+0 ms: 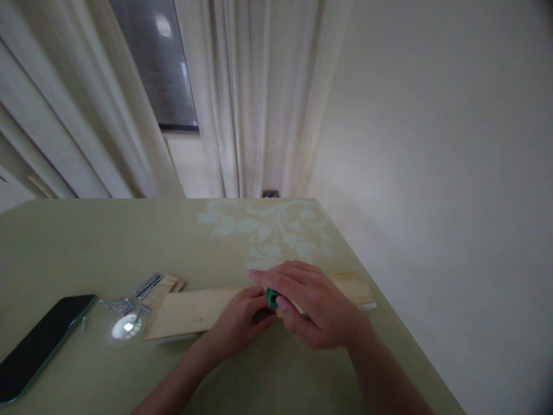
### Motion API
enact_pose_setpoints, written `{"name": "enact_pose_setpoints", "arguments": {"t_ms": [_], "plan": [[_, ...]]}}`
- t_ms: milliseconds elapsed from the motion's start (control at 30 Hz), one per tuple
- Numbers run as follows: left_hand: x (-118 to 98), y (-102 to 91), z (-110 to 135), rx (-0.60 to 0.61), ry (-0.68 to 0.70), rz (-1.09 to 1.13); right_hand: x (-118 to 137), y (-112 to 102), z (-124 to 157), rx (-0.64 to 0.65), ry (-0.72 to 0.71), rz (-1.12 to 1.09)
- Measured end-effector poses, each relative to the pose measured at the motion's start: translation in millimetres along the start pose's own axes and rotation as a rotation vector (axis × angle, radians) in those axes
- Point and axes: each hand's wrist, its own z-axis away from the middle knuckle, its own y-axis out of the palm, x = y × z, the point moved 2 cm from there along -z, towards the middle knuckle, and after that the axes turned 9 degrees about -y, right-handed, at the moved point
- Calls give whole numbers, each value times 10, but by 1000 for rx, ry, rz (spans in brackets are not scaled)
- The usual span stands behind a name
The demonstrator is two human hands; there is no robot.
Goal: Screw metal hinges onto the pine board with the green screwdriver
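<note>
A plain wall (453,144) rises at the right, and pale curtains (268,98) hang at the back on both sides of a dark window (155,63). Before them spreads the green surface (86,248), with a light floral pattern (276,227) near its far right corner.

Pale wood (194,311) lies across the surface, low and slightly aslant. It shows on both sides of the hands; they cover its middle, so one cannot tell whether it is one board or two.

Both forearms reach in from the bottom edge and converge over the wood. The right hand (317,302) is turned back upward, wrist bent inward, its forefinger stretched out to the left above the others. Its thumb and fingers are clamped on a green piece (272,298), which sits between the two hands over the wood. The left hand (244,317) comes from the other side, fingers bent and fingertips just beside the green piece; one cannot tell whether it grips anything.

A phone (45,346) lies at the left, dark screen up. Between it and the wood is a round bright patch (127,327); whether it is a dish or glare is unclear. Beyond lie small wood bits (162,290), a metal strip (147,286), a metal plate (121,305) and a screw (83,324).
</note>
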Motion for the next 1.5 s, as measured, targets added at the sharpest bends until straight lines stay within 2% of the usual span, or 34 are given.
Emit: {"name": "enact_pose_setpoints", "arguments": {"t_ms": [267, 533, 1167, 1500], "plan": [[138, 65, 14, -15, -3, 20, -15, -8, -13, -26, -21, 58], [36, 25, -6, -16, -7, -2, -12, -26, 11, -85, -33, 29], [88, 34, 12, -31, 26, -3, -8, -50, -4, -111, -34, 26], [47, 25, -1, -10, -7, -3, -9, -58, 7, -118, -55, 5]]}}
